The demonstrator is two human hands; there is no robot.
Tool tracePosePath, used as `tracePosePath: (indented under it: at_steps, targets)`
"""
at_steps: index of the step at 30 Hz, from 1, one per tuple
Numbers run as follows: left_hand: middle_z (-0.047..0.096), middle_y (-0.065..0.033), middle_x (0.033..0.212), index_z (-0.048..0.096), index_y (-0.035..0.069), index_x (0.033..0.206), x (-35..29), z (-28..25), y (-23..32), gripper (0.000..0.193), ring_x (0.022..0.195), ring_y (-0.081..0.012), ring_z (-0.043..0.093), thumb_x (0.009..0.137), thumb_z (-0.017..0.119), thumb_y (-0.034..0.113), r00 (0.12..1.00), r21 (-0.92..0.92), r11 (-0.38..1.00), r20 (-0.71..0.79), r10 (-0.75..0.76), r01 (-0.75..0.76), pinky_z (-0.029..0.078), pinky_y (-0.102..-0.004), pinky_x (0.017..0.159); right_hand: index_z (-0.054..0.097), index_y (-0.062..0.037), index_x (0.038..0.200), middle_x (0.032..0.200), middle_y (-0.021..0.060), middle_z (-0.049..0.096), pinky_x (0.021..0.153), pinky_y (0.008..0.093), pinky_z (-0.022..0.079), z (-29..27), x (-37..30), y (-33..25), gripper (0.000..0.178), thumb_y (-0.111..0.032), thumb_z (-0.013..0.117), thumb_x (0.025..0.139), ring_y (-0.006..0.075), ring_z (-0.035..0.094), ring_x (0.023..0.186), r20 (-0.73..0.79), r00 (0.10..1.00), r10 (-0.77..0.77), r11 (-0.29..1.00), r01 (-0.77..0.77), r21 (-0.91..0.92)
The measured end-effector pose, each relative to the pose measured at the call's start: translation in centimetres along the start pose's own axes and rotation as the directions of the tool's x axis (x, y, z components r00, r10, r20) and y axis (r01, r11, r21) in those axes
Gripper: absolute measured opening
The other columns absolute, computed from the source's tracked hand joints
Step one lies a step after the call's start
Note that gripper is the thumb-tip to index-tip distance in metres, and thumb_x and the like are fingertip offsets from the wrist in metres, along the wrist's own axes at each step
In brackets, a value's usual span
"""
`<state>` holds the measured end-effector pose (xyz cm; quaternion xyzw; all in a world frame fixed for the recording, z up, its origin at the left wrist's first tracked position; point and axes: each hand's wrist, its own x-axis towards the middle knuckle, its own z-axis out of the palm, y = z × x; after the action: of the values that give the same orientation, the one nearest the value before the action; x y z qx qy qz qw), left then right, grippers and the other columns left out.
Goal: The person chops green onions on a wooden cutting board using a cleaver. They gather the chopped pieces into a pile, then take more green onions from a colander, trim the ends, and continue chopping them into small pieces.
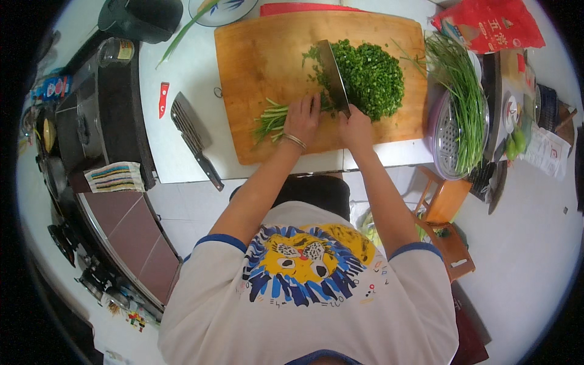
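Head view: a person in a white shirt with a bright cat print is chopping green chives on a wooden cutting board (267, 55) lying on a white surface (182, 97). The right hand (356, 129) is closing its grip around the handle of a cleaver (334, 76), whose broad blade is standing on edge against the board, cutting into the greens. The left hand (302, 117), wearing a bracelet at the wrist, is pressing down flat, fingers curled, on a bundle of uncut chive stalks (271, 118) just beside the blade; the stalks are poking out to the left from under the palm. A heap of finely chopped chives (371, 76) is piling up on the board's right half, touching the blade's far side. To the right of the board, a sheaf of long whole chives (462, 97) is lying across a round perforated strainer (444, 143). A second cleaver (191, 131) is lying on the surface left of the board, well apart from both hands, near a small red tool (163, 98). A red packet (490, 24) is lying at the upper right, a black stove (91, 121) at the left.
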<state>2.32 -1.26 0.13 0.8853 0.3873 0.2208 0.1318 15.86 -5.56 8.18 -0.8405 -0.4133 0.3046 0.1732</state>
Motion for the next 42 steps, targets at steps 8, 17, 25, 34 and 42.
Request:
tracePosePath:
  at_steps: [8, 17, 25, 34, 42]
  targets:
    - [0.051, -0.0171, 0.107, 0.045, -0.002, 0.129, 0.3, 0.3, -0.4, 0.066, 0.098, -0.0334, 0.05, 0.072, 0.071, 0.017, 0.999, -0.006, 1.0, -0.027, 0.029, -0.029, 0.044, -0.0443, 0.083, 0.06, -0.0015, 0.095, 0.084, 0.0244, 0.063, 0.072, 0.0487, 0.048, -0.3, -1.8, 0.0, 0.02, -0.017, 0.055, 0.085, 0.0423, 0.06, 0.082, 0.122, 0.99, 0.069, 0.979, -0.044, -0.198]
    - [0.052, -0.0174, 0.105, 0.052, -0.003, 0.122, 0.4, 0.1, -0.2, 0.057, 0.097, -0.0331, 0.05, 0.074, 0.07, 0.02, 1.0, 0.001, 1.0, -0.019, 0.013, -0.013, 0.044, -0.0436, 0.083, 0.059, -0.0013, 0.093, 0.084, 0.0276, 0.063, 0.073, 0.0503, 0.05, 1.2, 0.0, -0.8, 0.018, -0.012, 0.052, 0.081, 0.0446, 0.061, 0.082, 0.163, 0.98, 0.113, 0.968, -0.072, -0.239]
    - [0.051, -0.0182, 0.107, 0.048, -0.004, 0.125, 0.6, -1.1, 0.3, 0.051, 0.095, -0.0349, 0.051, 0.079, 0.064, 0.012, 1.0, -0.078, 0.997, -0.009, -0.015, 0.014, 0.044, -0.044, 0.083, 0.058, 0.0001, 0.085, 0.076, 0.0268, 0.061, 0.068, 0.0504, 0.048, 0.0, -0.4, 0.5, 0.017, -0.017, 0.054, 0.084, 0.0443, 0.06, 0.075, 0.015, 1.0, -0.016, 0.999, 0.017, -0.035]
    - [0.056, -0.0209, 0.104, 0.054, -0.003, 0.101, 0.5, -0.6, -0.4, 0.029, 0.097, -0.0374, 0.054, 0.077, 0.066, 0.004, 0.987, -0.228, 0.973, -0.158, -0.012, -0.024, 0.046, -0.0462, 0.082, 0.058, 0.0, 0.082, 0.073, 0.0255, 0.061, 0.064, 0.0515, 0.046, -1.0, -2.6, -0.8, 0.02, -0.019, 0.054, 0.086, 0.0441, 0.059, 0.072, 0.046, 0.999, -0.01, 0.999, 0.012, -0.044]
    - [0.06, -0.0188, 0.101, 0.056, 0.0, 0.084, 0.4, -0.5, -0.7, 0.018, 0.098, -0.036, 0.055, 0.069, 0.066, 0.004, 0.989, -0.135, 0.987, -0.131, 0.073, -0.091, 0.047, -0.0468, 0.083, 0.06, -0.0002, 0.087, 0.078, 0.0268, 0.062, 0.068, 0.051, 0.048, -0.4, -2.3, -1.1, 0.017, -0.015, 0.052, 0.085, 0.0443, 0.06, 0.077, 0.114, 0.991, 0.066, 0.993, -0.054, -0.107]
